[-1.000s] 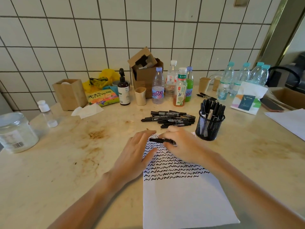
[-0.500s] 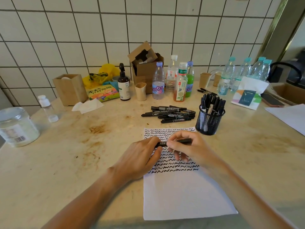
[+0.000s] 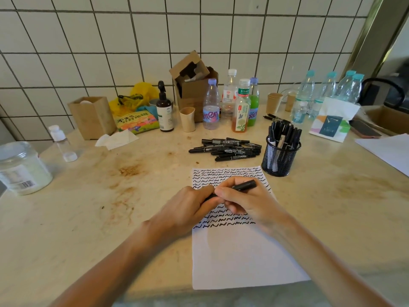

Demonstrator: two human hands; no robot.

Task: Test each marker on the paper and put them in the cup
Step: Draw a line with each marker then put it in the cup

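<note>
A: Near edge: paper [image 3: 243, 258] lies flat on the table [image 3: 88, 218]. Its near half is blank, its far half is full of squiggle rows.

B: Hands?

A: Both over the squiggles. Right hand [image 3: 247, 202] is wrapped round a black marker [image 3: 244, 186], barrel pointing far-right. Left hand [image 3: 188, 207] has its fingers curled on the marker's left end, probably the cap. Can't tell whether the cap is on or off.

B: Risks?

A: If the cap is stuck and comes off with a jerk, the tip could streak a hand or the table. Neither hand is pinning the paper, so the first stroke may drag it. If it's recapped loosely, the marker dries out in the cup.

B: Further out?

A: Mesh cup [image 3: 280, 155] sits just past the paper's far-right corner, already packed with markers, so one more could jam or tip it. The pile of markers [image 3: 228, 149] lies to the cup's left; a careless reach could roll them. Bottles [image 3: 230, 103] stand behind, well clear.
</note>
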